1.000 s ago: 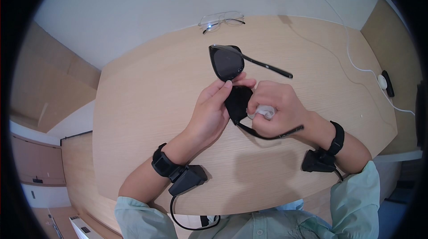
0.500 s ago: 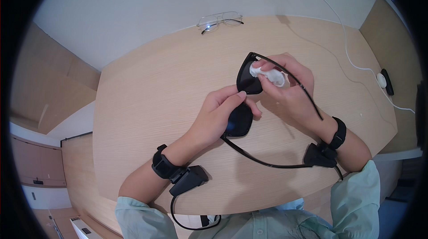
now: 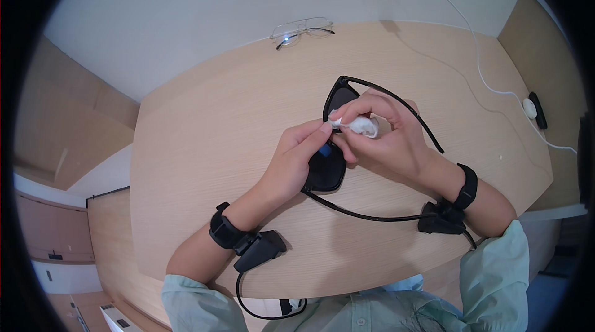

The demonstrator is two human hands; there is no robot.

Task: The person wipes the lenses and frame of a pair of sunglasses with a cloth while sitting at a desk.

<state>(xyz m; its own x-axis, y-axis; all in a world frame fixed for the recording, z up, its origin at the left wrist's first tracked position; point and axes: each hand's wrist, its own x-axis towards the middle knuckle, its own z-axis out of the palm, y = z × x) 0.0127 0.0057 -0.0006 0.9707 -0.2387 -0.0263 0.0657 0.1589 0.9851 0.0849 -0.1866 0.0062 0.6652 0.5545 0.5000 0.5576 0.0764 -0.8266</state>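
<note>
Black sunglasses are held above the table, turned so one dark lens is far and the other near, with both temple arms unfolded to the right. My left hand grips them at the bridge, thumb on top and fingers beneath. In my right hand a crumpled white tissue is pinched between thumb and fingers. The tissue presses on the far lens close to the bridge, beside my left thumb tip. My right fingers cover part of that lens.
Thin metal-framed eyeglasses rest at the table's back edge against the wall. A white cable runs down the right to a round white piece beside a black object. Black straps with boxy devices and cords sit on both wrists.
My right hand has moved the tissue across the far lens, nearer to me and leftward, down to the bridge. The sunglasses have shifted slightly left; my left hand keeps its hold.
</note>
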